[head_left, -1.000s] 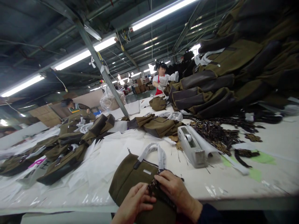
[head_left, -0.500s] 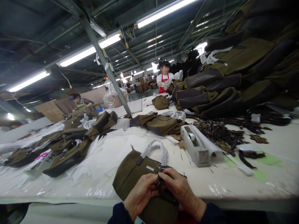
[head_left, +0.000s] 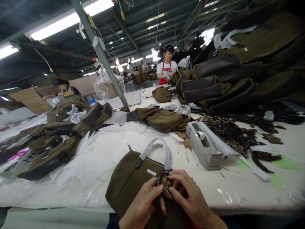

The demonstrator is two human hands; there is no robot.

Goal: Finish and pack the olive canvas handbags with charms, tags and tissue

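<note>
An olive-green handbag (head_left: 126,178) with dark trim leans at the table's front edge, close to me. Its handles (head_left: 156,144) are wrapped in white paper, and a small pale label (head_left: 151,172) sits below them. In front of the bag, my left hand (head_left: 147,197) pinches the left side of a leopard-print flower charm (head_left: 165,184). The fingers of my right hand (head_left: 187,194) close on the charm's right side. A dark strap hangs from the charm between my hands. My palms hide part of the bag's lower front.
A grey tape dispenser (head_left: 205,149) stands right of the bag, beside a heap of dark and leopard-print charms (head_left: 231,133). Olive bags pile high at the right (head_left: 221,73) and lie at the left (head_left: 57,143). White paper sheets (head_left: 95,162) spread between. Two co-workers stand beyond the table.
The charm's leopard-print face now shows between my fingers, where before it was mostly covered. My right hand's fingers have shifted around it. The view has tilted and moved slightly right.
</note>
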